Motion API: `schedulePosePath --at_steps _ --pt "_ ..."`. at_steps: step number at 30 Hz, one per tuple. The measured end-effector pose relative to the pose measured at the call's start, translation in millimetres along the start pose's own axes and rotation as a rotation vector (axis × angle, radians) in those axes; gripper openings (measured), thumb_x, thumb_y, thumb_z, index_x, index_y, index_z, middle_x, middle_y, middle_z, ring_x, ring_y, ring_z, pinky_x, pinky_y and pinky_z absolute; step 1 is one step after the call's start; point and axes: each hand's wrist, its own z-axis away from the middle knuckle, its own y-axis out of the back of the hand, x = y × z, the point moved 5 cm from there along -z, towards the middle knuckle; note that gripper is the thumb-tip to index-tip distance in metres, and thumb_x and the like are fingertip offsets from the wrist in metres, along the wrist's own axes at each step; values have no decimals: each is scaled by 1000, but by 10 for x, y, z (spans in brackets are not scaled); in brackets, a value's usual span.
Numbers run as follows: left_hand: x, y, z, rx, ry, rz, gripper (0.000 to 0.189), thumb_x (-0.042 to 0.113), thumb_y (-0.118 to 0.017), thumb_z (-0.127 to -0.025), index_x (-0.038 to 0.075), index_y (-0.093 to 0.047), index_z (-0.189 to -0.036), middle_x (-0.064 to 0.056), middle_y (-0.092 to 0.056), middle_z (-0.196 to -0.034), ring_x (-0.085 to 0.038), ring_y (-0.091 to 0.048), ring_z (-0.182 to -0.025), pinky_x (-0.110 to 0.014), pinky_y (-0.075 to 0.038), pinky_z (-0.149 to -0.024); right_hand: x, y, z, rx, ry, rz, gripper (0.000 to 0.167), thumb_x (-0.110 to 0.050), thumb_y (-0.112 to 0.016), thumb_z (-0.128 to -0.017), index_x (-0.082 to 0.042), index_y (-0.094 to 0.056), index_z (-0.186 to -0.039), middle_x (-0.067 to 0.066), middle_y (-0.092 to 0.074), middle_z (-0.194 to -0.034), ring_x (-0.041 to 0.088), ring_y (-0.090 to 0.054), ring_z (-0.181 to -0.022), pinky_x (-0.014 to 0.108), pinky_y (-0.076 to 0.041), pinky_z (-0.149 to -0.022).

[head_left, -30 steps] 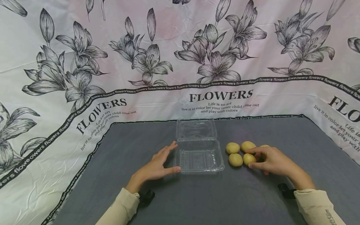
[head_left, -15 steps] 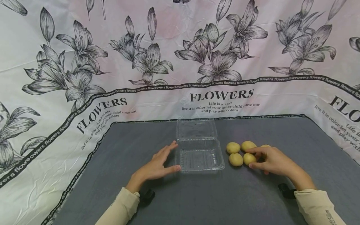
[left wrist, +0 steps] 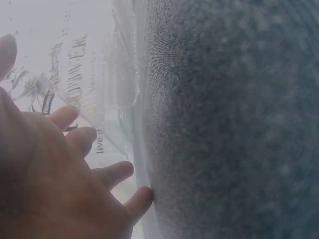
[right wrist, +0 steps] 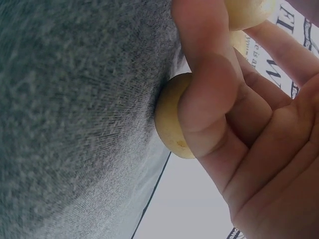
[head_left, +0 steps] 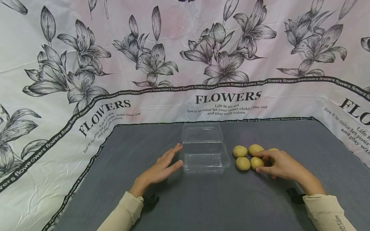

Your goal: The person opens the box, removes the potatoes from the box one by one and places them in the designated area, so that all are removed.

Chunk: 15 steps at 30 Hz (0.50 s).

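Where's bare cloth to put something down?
Bare grey tabletop lies left of the left hand, and in front of the clear box. It is crowded where the right hand grips among the potatoes.

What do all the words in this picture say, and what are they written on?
"FLOWERS" in big letters, on the flowery cloth behind the table.
"Life is an art / live it in color let your inner child come out / and play with colors", on the same cloth, under each big word.
"flowers flowers flowers", repeated along the cloth's black band.
Small print on the right sleeve: too small to read.
The clear box and the potatoes carry no words.
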Motion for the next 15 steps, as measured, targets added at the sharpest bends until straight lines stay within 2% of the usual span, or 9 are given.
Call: schedulePosePath --at_steps 7,15 --pt "5 4 -6 21 13 31 62 51 -30 -110 27 -15 -165 2 -6 -174 -30 -8 -160 -72 -7 -120 -7 -10 7 -1 -2 -5 60 -28 -84 -85 -2 -64 -135 12 -64 -103 6 -57 -50 27 -51 -51" --pt "16 25 -10 33 53 56 64 51 -29 -110 25 -11 -166 7 -9 -173 -27 -9 -160 -71 -5 -121 -18 7 6 -6 8 7 61 -29 -84 -85 -3 -63 -135 9 -67 -102 5 -57 -50 26 -50 -51"
